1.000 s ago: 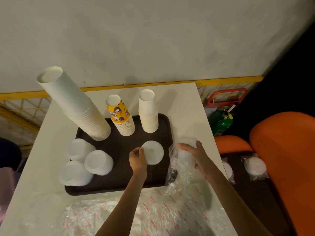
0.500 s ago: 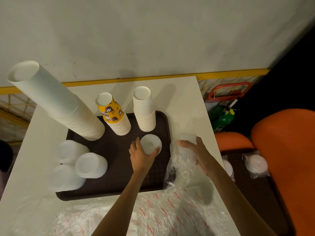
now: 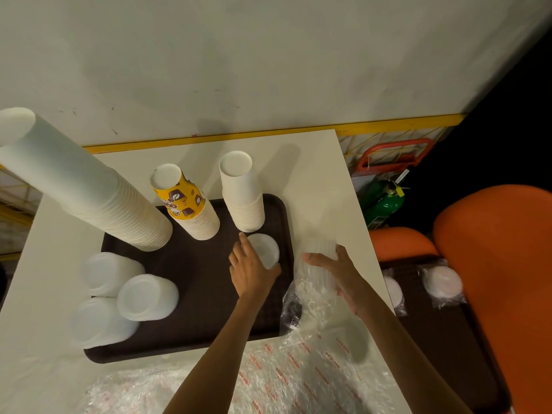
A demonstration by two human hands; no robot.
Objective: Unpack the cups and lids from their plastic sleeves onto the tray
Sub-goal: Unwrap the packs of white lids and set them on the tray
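On the tray (image 3: 194, 279), lids (image 3: 265, 249) gripped by the left hand (image 3: 251, 271) should be seated flat, sleeve (image 3: 317, 274) clutched in the right hand (image 3: 343, 273).

White table (image 3: 313, 180) bears 1 brown tray (image 3: 194, 279) and, apparently, crumpled plastic sleeves (image 3: 298, 377).

One brown tray (image 3: 194, 279), and on it three cup stacks (image 3: 242, 198) along the far edge, plus four lid stacks (image 3: 148, 297): three at its left end, one near its right. Right of the tray: one sleeved lid stack (image 3: 318, 264), two wrapped lid packs (image 3: 442, 282).
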